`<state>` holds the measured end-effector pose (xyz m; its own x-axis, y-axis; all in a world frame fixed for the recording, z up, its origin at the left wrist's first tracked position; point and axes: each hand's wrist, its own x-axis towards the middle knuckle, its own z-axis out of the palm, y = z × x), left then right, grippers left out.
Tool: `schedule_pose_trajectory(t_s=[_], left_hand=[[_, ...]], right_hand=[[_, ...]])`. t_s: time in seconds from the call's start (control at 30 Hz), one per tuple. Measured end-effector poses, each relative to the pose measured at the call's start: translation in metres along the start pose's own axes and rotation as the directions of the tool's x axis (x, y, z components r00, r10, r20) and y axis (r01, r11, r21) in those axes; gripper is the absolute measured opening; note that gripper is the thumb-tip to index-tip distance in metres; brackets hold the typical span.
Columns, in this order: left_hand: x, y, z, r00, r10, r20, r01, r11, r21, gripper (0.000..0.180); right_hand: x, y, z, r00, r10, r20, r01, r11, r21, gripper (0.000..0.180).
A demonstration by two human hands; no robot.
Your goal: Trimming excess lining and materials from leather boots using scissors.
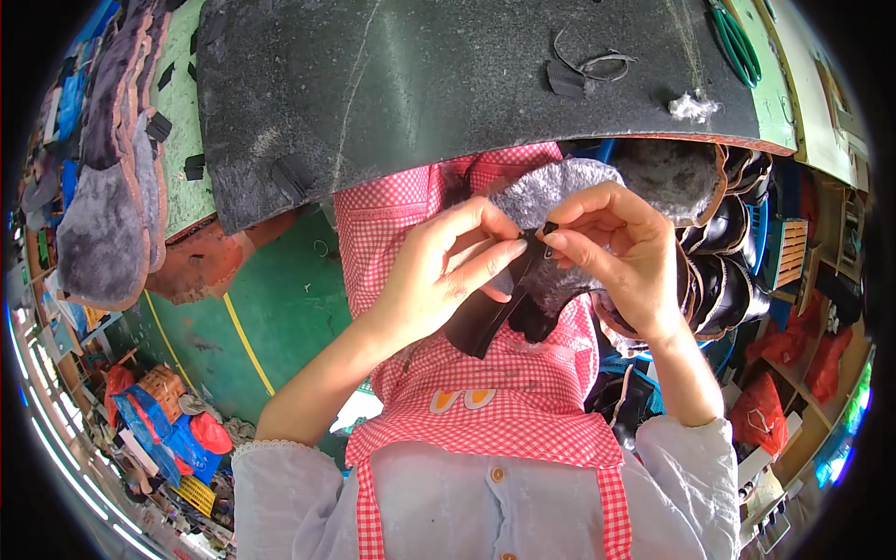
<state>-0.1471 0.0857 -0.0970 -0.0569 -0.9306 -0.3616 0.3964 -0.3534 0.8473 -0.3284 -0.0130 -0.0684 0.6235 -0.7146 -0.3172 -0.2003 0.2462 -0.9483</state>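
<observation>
A boot upper with grey fur lining (560, 182) and black outer panels lies on my lap, over the red checked apron (467, 425). A black zipper (527, 271) runs up from it to my fingers. My left hand (443, 261) pinches the zipper's upper end between thumb and fingertips. Just beside it, my right hand (630, 257) pinches a small black end at the zipper. What looks like a small metal slider shows just below the right fingertips. A black flap (478, 322) hangs below my left hand. The fingers hide part of the zipper.
Ahead is a bench with a dark mat (448, 93), holding a black strip with thin cord (569, 79), white fluff (693, 107) and green-handled scissors (737, 47). Fur-lined pieces (103, 224) hang over its left end. Black fur-lined boots (723, 289) are piled at my right.
</observation>
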Motion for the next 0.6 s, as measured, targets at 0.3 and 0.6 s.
schedule_pose_trajectory(t_s=[0.3,0.6], left_hand=[[0.003,-0.003,0.007,0.998,0.055,-0.024,-0.054,0.996,0.065,0.009],[0.01,-0.006,0.006,0.992,-0.017,-0.125,0.03,0.994,0.102,0.008]], right_hand=[[0.001,-0.01,0.003,0.98,-0.192,0.049,0.195,0.891,-0.41,0.026],[-0.02,-0.02,-0.055,0.984,0.168,0.06,-0.119,0.871,-0.477,0.021]])
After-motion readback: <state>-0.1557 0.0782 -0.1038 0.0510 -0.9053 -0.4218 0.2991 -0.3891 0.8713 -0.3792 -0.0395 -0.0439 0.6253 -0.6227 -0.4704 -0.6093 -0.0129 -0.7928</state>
